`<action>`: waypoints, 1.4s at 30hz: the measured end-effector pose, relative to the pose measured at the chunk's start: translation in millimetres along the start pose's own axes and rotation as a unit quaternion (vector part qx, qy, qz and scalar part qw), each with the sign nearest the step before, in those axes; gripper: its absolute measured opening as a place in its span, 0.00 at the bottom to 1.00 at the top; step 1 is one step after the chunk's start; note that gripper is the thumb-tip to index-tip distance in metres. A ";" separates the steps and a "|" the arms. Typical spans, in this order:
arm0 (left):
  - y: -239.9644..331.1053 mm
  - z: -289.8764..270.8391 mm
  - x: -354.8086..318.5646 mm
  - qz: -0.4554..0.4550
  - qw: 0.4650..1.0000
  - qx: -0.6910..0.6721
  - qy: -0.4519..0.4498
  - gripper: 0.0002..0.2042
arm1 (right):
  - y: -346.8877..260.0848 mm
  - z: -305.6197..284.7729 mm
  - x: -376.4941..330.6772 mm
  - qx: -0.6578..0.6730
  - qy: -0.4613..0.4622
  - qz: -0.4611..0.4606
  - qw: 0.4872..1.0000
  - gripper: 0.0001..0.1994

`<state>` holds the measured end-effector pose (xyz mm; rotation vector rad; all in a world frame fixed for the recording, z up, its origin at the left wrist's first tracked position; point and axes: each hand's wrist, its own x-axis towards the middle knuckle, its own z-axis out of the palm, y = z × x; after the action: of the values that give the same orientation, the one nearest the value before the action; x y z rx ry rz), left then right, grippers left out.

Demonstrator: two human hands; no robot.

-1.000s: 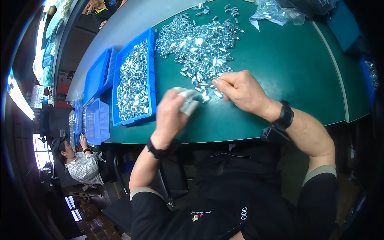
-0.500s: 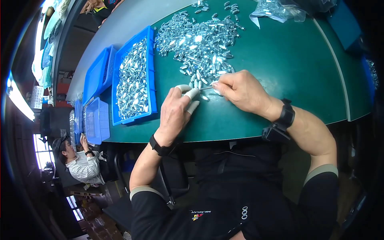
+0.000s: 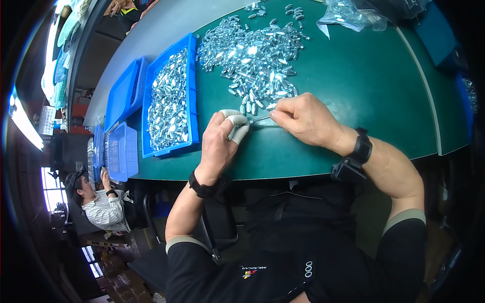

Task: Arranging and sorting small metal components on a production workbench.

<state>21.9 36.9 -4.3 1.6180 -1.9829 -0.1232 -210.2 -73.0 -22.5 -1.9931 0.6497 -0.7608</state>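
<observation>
My left hand [image 3: 216,144], with white covers on several fingers, is closed in a pinch just in front of a heap of small shiny metal pieces [image 3: 252,60]. A small metal piece [image 3: 251,121] shows at its fingertips, partly hidden by them. My right hand [image 3: 312,122] pinches a thin metal rod [image 3: 261,119]. The rod points left, and its far end meets the piece at my left fingertips. Whether the rod's end goes into the piece, I cannot tell. Both hands are just above the green tabletop [image 3: 353,96].
Left of the heap stands a blue tray [image 3: 192,96] full of similar pieces. Beyond it are another blue tray [image 3: 119,96] and a blue basket [image 3: 124,156]. A clear plastic bag [image 3: 348,17] lies far right. A person in a striped shirt [image 3: 108,212] sits at left.
My left fingers have drawn back slightly from the heap and closed on a piece. The loose piece beside them no longer shows on the table. The rod's end stays near my left fingertips.
</observation>
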 end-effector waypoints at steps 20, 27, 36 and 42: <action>-22.8 -49.6 -0.3 0.007 0.993 0.101 0.064 0.11 | 0.9 -4.8 3.1 0.127 -0.030 0.047 0.990 0.21; -25.8 -35.2 -2.2 -0.022 0.983 0.162 0.079 0.12 | -1.9 -1.8 1.9 0.108 -0.038 0.063 0.991 0.22; -5.2 -4.5 -9.7 -0.056 0.997 0.049 -0.021 0.09 | 4.7 2.2 1.3 0.050 -0.026 0.042 0.997 0.17; 6.9 -3.4 -7.5 -0.035 0.999 -0.021 0.016 0.10 | 0.7 2.5 0.7 0.063 -0.024 0.041 0.997 0.18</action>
<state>18.3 46.5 -1.3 1.6530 -1.8894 -0.1631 -208.0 -72.4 -24.0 -1.8526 0.6360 -0.6861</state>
